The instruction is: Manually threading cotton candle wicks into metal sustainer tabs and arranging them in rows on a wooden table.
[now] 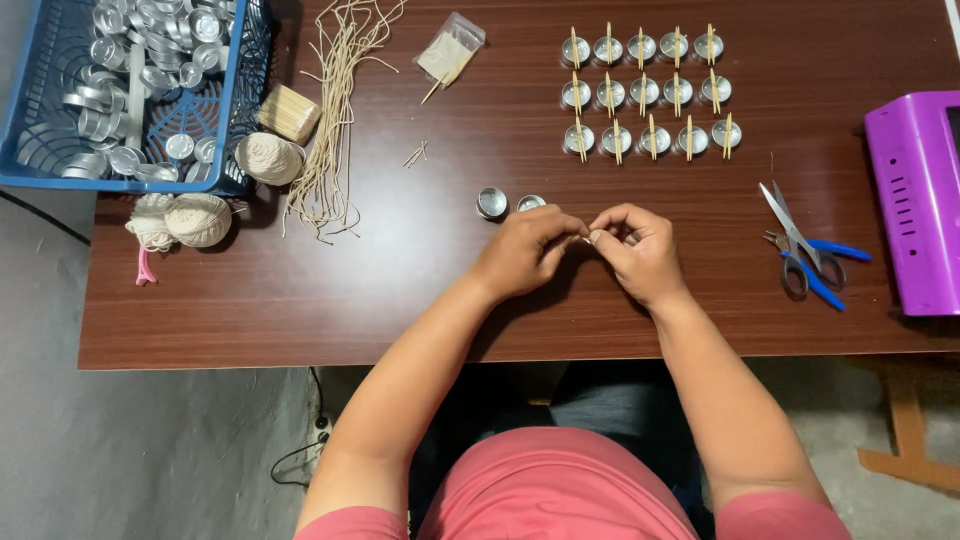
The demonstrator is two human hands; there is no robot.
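My left hand [525, 250] and my right hand [640, 248] meet at the middle of the dark wooden table [400, 300]. Their fingertips pinch a small thin piece [587, 237] between them; it is too small to tell what it is. Two loose small metal cups [492, 202] [531, 203] stand just beyond my left hand. Further back, three rows of metal cups [645, 92] each carry a thin wooden stick laid across the top.
A blue basket [235, 100] full of metal cups sits at the back left, with balls of string [198, 220], a wooden stick bundle [290, 112] and cut wick lengths [335, 120] beside it. A small bag of sticks [450, 48], blue-handled scissors [808, 250] and a purple machine [915, 200] lie right.
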